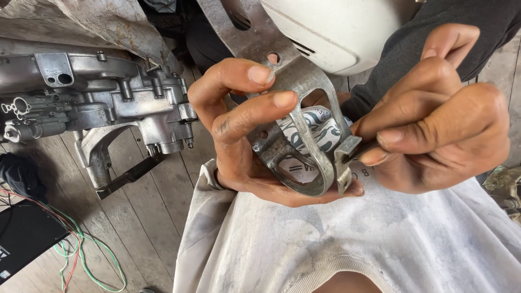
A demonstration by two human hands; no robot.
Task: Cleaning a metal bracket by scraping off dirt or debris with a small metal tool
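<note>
While left hand (239, 125) fingers curl round the metal bracket (304, 135), right hand (434, 114) pinches its tab

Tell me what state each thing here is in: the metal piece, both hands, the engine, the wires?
Metal bracket: held up, unmounted.
Left hand: gripping the bracket.
Right hand: pinching a small part against the bracket's clamp end.
Engine casing: lying on the plank floor.
Wires: loose, tangled.
</note>
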